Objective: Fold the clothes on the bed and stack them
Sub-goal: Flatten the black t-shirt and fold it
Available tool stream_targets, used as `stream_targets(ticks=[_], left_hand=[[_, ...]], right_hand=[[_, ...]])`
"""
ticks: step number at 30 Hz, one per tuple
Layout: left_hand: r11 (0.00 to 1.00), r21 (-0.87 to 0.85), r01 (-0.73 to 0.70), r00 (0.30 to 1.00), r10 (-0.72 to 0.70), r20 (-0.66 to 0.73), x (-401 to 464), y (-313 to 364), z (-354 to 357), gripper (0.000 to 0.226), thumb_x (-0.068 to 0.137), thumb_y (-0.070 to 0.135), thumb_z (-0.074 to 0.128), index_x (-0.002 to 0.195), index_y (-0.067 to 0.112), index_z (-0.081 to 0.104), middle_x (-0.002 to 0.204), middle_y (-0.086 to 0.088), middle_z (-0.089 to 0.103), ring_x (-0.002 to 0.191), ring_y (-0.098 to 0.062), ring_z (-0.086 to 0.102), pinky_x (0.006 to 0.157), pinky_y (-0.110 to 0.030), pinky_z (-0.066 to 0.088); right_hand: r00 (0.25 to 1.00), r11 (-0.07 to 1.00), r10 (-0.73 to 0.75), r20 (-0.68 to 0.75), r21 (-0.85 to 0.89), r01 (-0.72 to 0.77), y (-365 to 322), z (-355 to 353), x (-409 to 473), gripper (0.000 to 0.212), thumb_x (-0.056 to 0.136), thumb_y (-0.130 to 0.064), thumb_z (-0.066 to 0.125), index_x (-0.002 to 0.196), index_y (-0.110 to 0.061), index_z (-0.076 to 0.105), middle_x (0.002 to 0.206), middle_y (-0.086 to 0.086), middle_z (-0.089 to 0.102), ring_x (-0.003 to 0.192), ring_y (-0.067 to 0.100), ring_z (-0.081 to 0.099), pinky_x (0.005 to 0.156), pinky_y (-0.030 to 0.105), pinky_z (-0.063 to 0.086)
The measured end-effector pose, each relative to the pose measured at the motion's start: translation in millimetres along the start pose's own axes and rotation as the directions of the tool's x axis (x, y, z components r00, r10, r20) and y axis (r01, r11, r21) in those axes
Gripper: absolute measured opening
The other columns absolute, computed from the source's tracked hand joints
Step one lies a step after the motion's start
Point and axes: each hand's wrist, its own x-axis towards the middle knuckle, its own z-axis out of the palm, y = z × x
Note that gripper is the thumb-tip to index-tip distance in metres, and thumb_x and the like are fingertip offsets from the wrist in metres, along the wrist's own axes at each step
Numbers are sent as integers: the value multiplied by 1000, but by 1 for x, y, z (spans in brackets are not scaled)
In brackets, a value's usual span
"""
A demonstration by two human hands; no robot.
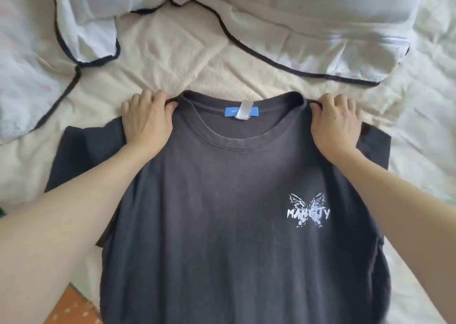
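Note:
A dark grey T-shirt [222, 212] lies face up on the bed, collar away from me, with a white butterfly print on its right chest and a blue label inside the neck. My left hand [148, 121] grips the left shoulder beside the collar, thumb on top of the cloth. My right hand [338, 124] grips the right shoulder the same way. Both sleeves stick out to the sides behind my hands. The lower hem runs out of view at the bottom.
The cream bedsheet [172, 59] is wrinkled under the shirt. Two white pillows with dark piping lie beyond the collar, one pillow [74, 27] at the far left, the other pillow [308, 22] at the far right. An orange tiled floor [74, 306] shows at the bottom left.

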Motion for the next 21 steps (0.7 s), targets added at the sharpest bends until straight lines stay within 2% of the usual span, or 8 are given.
stream_targets(ticks=[3, 6, 10, 12, 14, 16, 18, 21], left_hand=[[998, -3, -56, 996, 56, 73, -1, -6, -17, 34, 98, 36, 42, 118, 10, 53, 111, -18, 57, 104, -38, 51, 86, -46, 31], [996, -9, -86, 993, 86, 86, -18, -20, -37, 42, 98, 31, 44, 134, 10, 42, 115, -20, 56, 107, -38, 50, 90, -47, 32], [997, -54, -58, 997, 61, 50, -67, -61, -59, 49, 97, 25, 46, 141, 7, 37, 129, -22, 51, 117, -41, 47, 99, -51, 32], [977, -211, 22, 996, -2, 94, -89, -86, -68, 48, 99, 25, 42, 143, 7, 35, 138, -20, 46, 126, -38, 41, 103, -50, 31], [911, -370, 182, 974, -116, 194, -108, -112, -72, 49, 101, 28, 37, 145, 9, 31, 145, -16, 38, 134, -33, 33, 108, -45, 27], [850, -407, 335, 931, -232, 280, -129, -136, -71, 51, 101, 30, 37, 146, 7, 29, 146, -16, 35, 136, -31, 30, 110, -42, 25], [761, -453, 464, 877, -325, 354, -137, -153, -72, 53, 99, 31, 42, 144, 5, 31, 143, -18, 39, 131, -31, 37, 108, -41, 30], [587, -562, 582, 811, -378, 446, -131, -167, -70, 52, 96, 33, 52, 139, 7, 40, 130, -14, 52, 110, -22, 53, 96, -34, 41]], right_hand=[[999, 996, 35, 17, 82, -36, -11, -15, -8, 34, 100, -27, 38, 117, -1, 53, 121, 21, 50, 113, 37, 42, 93, 44, 29], [1000, 970, -9, -4, 242, 10, -19, -31, -29, 39, 100, -22, 38, 133, -2, 45, 139, 21, 41, 126, 39, 36, 107, 44, 24], [992, 963, -108, 63, 256, 89, -46, -44, -82, 46, 100, -21, 39, 143, -5, 36, 153, 18, 27, 142, 33, 21, 117, 44, 10], [975, 950, -198, 105, 264, 165, -72, -47, -116, 47, 100, -21, 41, 144, -5, 36, 153, 18, 28, 143, 33, 21, 117, 46, 11], [951, 932, -271, 148, 287, 221, -103, -49, -153, 47, 98, -19, 45, 143, -5, 39, 152, 17, 29, 143, 34, 22, 116, 48, 13], [929, 915, -322, 182, 312, 256, -135, -48, -190, 47, 95, -17, 52, 139, -4, 44, 150, 18, 34, 140, 36, 29, 113, 52, 20], [918, 902, -346, 192, 338, 269, -165, -44, -220, 47, 92, -17, 58, 137, -5, 48, 147, 18, 38, 137, 37, 34, 110, 54, 25], [901, 909, -343, 265, 335, 247, -197, -33, -252, 51, 95, -25, 53, 143, -11, 40, 152, 14, 31, 142, 34, 26, 113, 53, 19]])
